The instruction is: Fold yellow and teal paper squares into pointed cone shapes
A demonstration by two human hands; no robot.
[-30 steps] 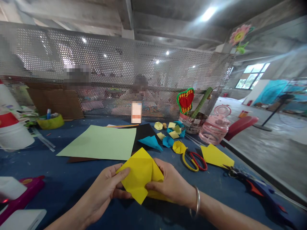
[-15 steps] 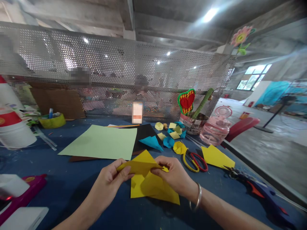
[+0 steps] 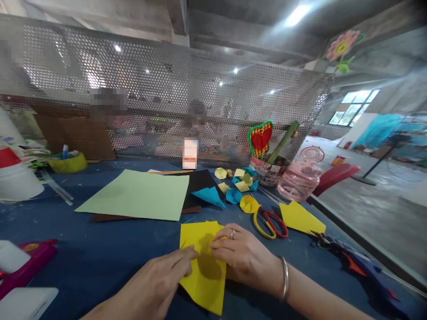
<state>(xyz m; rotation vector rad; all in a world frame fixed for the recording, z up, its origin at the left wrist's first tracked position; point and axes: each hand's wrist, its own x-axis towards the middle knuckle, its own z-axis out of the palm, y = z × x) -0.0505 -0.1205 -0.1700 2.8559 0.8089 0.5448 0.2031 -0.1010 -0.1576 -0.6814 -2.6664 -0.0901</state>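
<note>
A folded sheet of yellow paper [image 3: 203,275] lies on the table in front of me, its upper edge showing past my fingers. My left hand [image 3: 167,275] rests on its left side, fingers stretched out and fingertips touching the paper; the thumb is hidden. On the right edge of the paper, my right hand [image 3: 236,258] has its fingers bent and bunched over the fold, closed on it. A ring and a silver bangle are on this hand and wrist. Beyond the right hand are yellow-and-red-handled scissors [image 3: 270,222] and a crumpled yellow paper piece [image 3: 249,204].
Light green paper [image 3: 140,195] lies over darker sheets at the back left. Folded blue paper [image 3: 211,197] and small shaped pieces [image 3: 245,180] sit mid-table. On the right are more yellow paper [image 3: 302,216], blue pliers [image 3: 356,260] and a pink bottle [image 3: 298,178]. A purple tool [image 3: 30,262] lies left.
The yellow paper, held raised with a flap lifted between both hands, now lies lower and folded over. My left hand has let go of the corner and moved down onto the paper.
</note>
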